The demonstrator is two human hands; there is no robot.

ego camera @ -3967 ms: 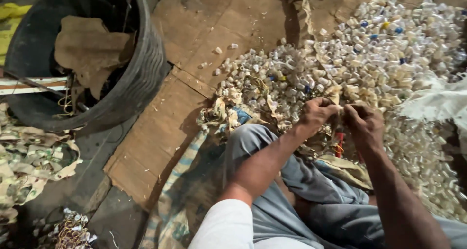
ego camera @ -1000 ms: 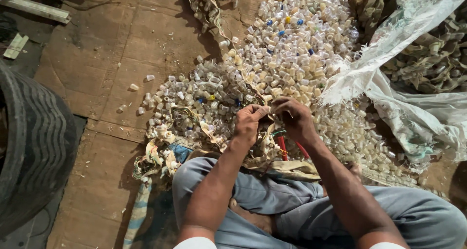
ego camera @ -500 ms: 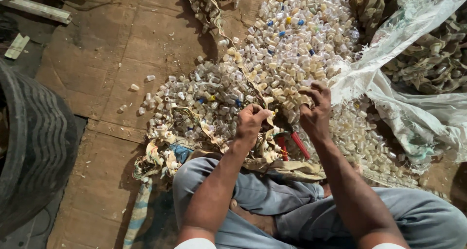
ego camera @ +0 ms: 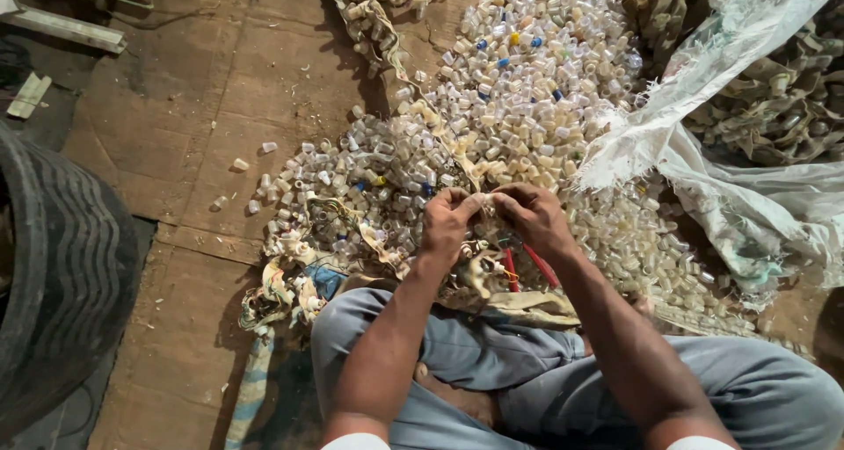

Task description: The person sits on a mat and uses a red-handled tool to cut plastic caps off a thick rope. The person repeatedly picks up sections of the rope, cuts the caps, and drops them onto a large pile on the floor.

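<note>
Both hands, the left hand (ego camera: 447, 223) and right hand (ego camera: 534, 217), are drawn together and pinched on one small, pale, translucent plastic cap (ego camera: 486, 202) held between them above the heaped caps (ego camera: 527, 90), judged light, stiff, slippery, best gripped by fingertips at its rim.

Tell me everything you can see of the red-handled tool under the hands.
The red-handled tool lies on the heap of small pale caps, just below the right hand. Only two slim red handles show, splayed apart and angled down-right; its head is hidden under the hands. Neither hand grips it. It looks like pliers or cutters.
</note>
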